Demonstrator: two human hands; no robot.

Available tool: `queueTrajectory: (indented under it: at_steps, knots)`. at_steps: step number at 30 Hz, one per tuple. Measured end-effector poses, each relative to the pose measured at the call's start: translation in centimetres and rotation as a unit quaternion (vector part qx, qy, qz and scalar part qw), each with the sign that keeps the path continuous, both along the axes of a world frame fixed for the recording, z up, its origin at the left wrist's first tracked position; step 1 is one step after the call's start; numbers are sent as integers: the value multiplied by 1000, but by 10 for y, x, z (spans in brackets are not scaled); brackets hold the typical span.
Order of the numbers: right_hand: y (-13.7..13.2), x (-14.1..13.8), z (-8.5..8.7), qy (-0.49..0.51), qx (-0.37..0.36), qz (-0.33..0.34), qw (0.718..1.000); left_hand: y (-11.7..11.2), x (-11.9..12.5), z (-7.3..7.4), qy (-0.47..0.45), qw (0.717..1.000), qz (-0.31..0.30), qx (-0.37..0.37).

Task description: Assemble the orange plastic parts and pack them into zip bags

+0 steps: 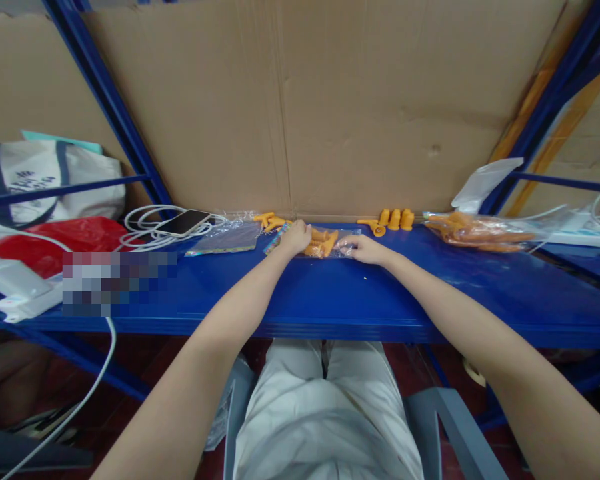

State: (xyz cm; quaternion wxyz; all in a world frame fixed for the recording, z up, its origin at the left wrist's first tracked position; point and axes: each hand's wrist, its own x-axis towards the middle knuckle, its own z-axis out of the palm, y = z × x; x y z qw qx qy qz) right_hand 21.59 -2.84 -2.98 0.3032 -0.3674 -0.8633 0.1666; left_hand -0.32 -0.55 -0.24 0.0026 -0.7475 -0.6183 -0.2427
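Observation:
A transparent plastic bag (325,248) with orange plastic pieces inside lies on the blue shelf top, between my two hands. My left hand (296,238) is closed on the bag's left end, where a colourful printed strip shows. At the other end, my right hand (366,249) has its fingers bent together on the see-through plastic; its fingertips are partly hidden. Loose orange pieces (270,221) lie just behind my left hand. Beyond my right hand, several orange cup-like parts (395,219) stand in a row beside an orange piece with a round end (377,229).
A flat bag stack (227,235), a phone (184,223) and a coiled white cable (143,227) lie to the left, near a red bag (87,240) and a power strip (27,300). A filled bag of orange pieces (475,232) rests at right. Cardboard (330,107) stands behind.

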Motion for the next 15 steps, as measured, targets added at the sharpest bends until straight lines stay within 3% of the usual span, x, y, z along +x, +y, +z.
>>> queueTrajectory:
  at_steps: [7, 11, 15]
  knots:
    - [2, 0, -2, -39, -9, 36, 999, -9, 1, 3, 26, 1000, -5, 11]
    - [-1, -2, 1, -63, 5, 31, 998, -1, 1, -2, 42, 996, -76, 34]
    - [-7, -3, 8, -97, 21, -4, 995, 9, 1, -8, 75, 989, -130, 9]
